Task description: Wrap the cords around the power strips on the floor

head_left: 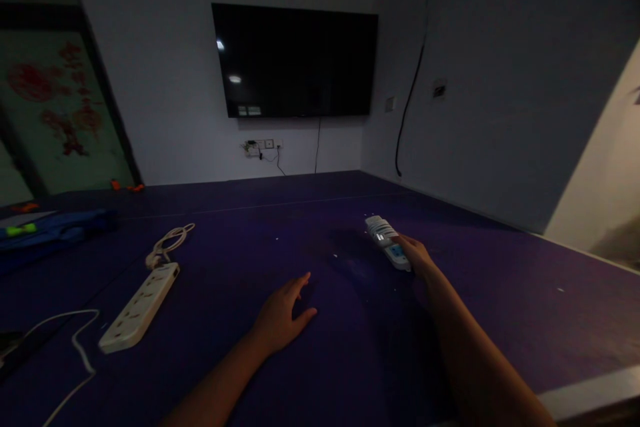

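Note:
My right hand (416, 255) is closed around the near end of a white power strip (384, 233). Pale cord-like loops lie across the strip's far end, and a blue patch shows beside my fingers. The strip is tilted away to the left, over the purple surface (330, 333); whether it touches the surface I cannot tell. My left hand (283, 317) is empty, low over the same surface, its thumb apart from the fingers. To its left lies another white power strip (140, 307), sockets up, its cord (173, 238) bundled at the far end.
A thin white cable (80, 347) curls at the lower left. Blue cloth (70, 227) with a bright yellow-green item (21, 229) lies at the far left. Small orange things (135, 187) sit along the back edge. A television (300, 63) hangs above wall sockets (269, 144).

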Action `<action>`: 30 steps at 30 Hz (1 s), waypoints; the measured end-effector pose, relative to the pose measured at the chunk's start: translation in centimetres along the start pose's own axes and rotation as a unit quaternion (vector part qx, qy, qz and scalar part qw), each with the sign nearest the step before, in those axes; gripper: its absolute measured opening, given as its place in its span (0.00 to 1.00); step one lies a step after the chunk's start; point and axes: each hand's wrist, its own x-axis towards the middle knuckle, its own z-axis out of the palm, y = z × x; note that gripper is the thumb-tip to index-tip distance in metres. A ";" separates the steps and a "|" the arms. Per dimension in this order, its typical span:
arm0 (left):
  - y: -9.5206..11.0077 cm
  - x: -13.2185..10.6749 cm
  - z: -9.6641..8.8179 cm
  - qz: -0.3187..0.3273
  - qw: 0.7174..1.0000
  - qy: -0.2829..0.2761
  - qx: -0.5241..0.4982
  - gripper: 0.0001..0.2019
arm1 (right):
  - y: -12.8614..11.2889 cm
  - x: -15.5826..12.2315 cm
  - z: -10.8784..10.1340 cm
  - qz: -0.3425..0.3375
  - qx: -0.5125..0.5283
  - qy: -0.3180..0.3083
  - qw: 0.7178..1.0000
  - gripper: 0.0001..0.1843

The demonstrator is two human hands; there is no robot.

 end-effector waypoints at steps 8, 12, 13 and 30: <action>-0.1 0.1 0.0 -0.001 1.000 -0.023 -0.003 0.31 | 0.6 0.8 -0.7 0.025 -0.103 0.017 0.994 0.27; 0.0 0.0 -0.1 -0.006 1.000 -0.021 -0.006 0.30 | 0.8 1.0 -0.9 -0.018 -0.189 0.095 0.977 0.28; 0.0 0.0 -0.1 -0.006 1.000 -0.020 -0.006 0.30 | 0.9 1.0 -0.9 -0.032 -0.205 0.113 0.972 0.28; -0.1 0.0 0.0 0.003 1.000 -0.021 0.003 0.30 | 0.8 0.9 -1.1 -0.065 -0.223 0.168 0.958 0.24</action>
